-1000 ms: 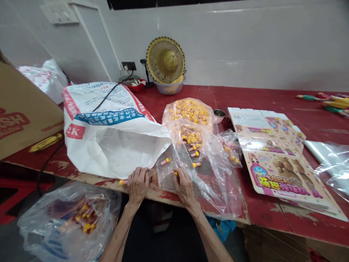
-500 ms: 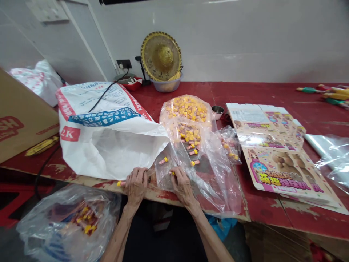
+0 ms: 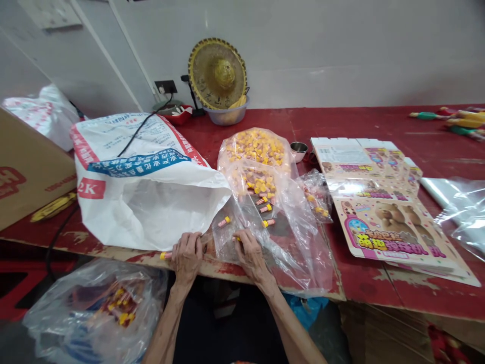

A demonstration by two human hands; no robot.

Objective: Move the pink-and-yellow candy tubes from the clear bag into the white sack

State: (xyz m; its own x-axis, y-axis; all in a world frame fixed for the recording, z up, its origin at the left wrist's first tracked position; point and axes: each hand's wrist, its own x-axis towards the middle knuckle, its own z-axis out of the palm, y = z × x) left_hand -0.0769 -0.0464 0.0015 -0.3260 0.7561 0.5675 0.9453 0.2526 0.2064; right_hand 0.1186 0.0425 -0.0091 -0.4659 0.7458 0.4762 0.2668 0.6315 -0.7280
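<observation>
At the table's front edge, my left hand [image 3: 187, 255] is closed round a small yellow-capped tube [image 3: 165, 256], whose cap sticks out to the left. My right hand [image 3: 250, 251] pinches another yellow-capped piece, mostly hidden by the fingers, over the front of a clear plastic bag [image 3: 295, 253]. Many yellow-capped tubes [image 3: 261, 146] fill the back of that bag. A few loose tubes [image 3: 269, 223] lie nearer, at its mouth. A large white woven sack [image 3: 178, 202] lies behind my left hand with its mouth open towards me.
Printed bear cards [image 3: 394, 227] are stacked at the right, beside clear film [image 3: 466, 217]. A metal cup [image 3: 299, 150] and a straw hat [image 3: 217, 76] in a basin [image 3: 226, 115] stand behind. Below left hangs a clear bag [image 3: 94, 313] holding tubes. A cardboard box [image 3: 34, 172] is far left.
The whole view has shifted slightly. Both hands stay in nearly the same places, with the tubes still in their fingers.
</observation>
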